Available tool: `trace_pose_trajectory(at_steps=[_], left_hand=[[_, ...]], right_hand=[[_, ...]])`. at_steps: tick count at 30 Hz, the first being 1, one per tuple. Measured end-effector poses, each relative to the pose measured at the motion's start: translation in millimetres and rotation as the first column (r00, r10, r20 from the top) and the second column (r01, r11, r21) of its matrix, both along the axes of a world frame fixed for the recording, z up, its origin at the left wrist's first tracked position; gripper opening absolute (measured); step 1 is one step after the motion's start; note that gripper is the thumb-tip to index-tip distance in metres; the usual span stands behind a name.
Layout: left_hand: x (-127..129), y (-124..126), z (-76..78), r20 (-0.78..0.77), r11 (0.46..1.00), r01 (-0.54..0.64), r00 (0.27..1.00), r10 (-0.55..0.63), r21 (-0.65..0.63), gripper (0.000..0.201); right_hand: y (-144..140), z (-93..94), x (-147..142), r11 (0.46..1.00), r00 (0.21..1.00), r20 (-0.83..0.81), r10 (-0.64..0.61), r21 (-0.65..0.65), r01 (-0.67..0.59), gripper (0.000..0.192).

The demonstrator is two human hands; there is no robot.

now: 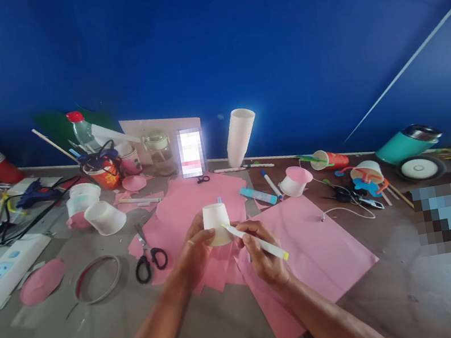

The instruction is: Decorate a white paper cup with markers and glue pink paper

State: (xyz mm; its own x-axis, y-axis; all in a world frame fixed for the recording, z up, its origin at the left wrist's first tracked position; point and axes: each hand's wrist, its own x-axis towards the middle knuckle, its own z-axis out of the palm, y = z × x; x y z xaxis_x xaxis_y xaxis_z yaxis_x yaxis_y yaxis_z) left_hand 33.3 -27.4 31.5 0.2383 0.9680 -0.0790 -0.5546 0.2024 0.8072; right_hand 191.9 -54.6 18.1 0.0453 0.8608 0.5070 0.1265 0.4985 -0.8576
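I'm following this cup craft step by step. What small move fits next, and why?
Probably draw the pen tip along the white cup: the left hand grips the cup over the pink paper, and the right hand holds the pen's tip at its side.

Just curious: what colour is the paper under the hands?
Pink paper sheets, clearest in the head view.

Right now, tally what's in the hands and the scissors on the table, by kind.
White paper cup in left hand: 1
Marker pen in right hand: 1
Scissors: 3, black-handled pair, small pair, right pair
Total: 5
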Motion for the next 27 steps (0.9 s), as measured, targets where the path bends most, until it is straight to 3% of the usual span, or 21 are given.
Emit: trace_pose_trajectory(at_steps=[16, 27], left_hand=[[-0.7, 1.9, -7.7, -0.026, 0.998, 0.039, 0.999, -0.038, 0.042, 0.046], [-0.4, 0.2, -6.6, -0.027, 0.999, -0.015, 1.000, 0.016, 0.032, 0.048]], right_hand=[[-0.6, 2.9, -2.6, 1.000, 1.000, 0.026, -0.014, 0.011, 0.013, 0.017], [-0.7, 0.8, -2.5, 0.999, 0.998, 0.066, -0.020, 0.032, 0.018, 0.014]])
